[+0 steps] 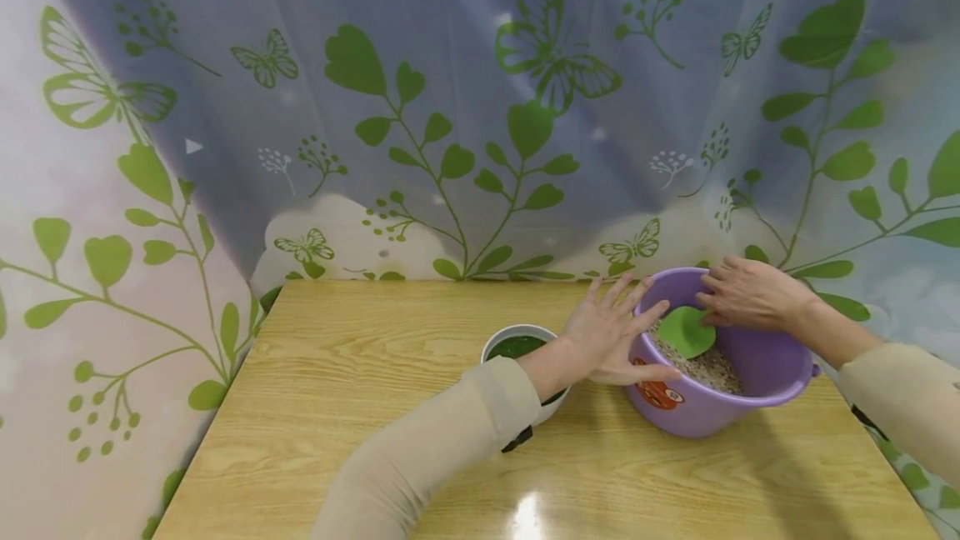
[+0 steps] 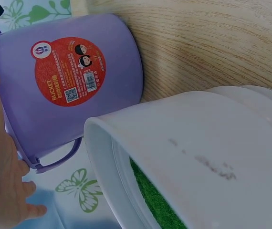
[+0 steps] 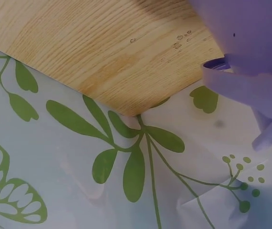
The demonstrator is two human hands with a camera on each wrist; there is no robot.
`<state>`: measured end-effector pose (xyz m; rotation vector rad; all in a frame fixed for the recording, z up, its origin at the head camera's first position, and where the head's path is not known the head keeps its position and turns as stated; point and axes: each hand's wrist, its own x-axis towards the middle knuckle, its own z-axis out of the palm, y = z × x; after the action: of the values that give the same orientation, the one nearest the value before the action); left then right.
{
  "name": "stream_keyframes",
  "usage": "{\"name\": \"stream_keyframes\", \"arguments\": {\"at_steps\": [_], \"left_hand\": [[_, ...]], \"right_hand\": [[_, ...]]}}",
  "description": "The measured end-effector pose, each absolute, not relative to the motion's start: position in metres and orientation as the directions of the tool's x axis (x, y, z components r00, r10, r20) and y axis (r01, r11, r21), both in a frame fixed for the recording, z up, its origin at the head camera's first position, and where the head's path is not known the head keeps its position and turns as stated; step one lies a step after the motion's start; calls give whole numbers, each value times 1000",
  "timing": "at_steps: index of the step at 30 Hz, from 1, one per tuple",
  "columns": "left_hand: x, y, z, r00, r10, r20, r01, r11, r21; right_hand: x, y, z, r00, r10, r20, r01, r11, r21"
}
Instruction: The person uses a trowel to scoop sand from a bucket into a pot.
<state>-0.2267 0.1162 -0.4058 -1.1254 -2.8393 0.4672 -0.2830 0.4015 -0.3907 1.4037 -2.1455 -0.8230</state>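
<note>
A purple bucket with a red label stands at the right of the table, with loose grainy material, tan and grey, inside. My right hand reaches over the far rim with curled fingers and grips a green scoop, whose blade lies on the grains; its handle is hidden by the hand. My left hand, fingers spread, is at the bucket's left rim; in the left wrist view the same hand overlaps the rim. The right wrist view shows the bucket's side but no hand.
Under my left forearm, a white pot with a green, moss-like surface inside stands left of the bucket. The wooden table ends at a patterned curtain behind. A purple bucket handle hangs down at the bucket's side.
</note>
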Motion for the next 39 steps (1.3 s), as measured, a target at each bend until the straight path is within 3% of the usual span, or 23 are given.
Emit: {"name": "stream_keyframes", "arguments": {"at_steps": [24,31,39], "left_hand": [[-225,117,-403,-742,666,-74,649,687,-326],[-226,116,-404,-737,673,-63,656,689,-307],[-227,116,-406,-735,674,-66,657,687,-310]], "right_hand": [[-265,393,-407,-498,-866,48,-698,434,569],[-262,390,-409,-463,-881,98,-702,432,566],[-261,390,-410,-478,-873,94,-696,442,567]]}}
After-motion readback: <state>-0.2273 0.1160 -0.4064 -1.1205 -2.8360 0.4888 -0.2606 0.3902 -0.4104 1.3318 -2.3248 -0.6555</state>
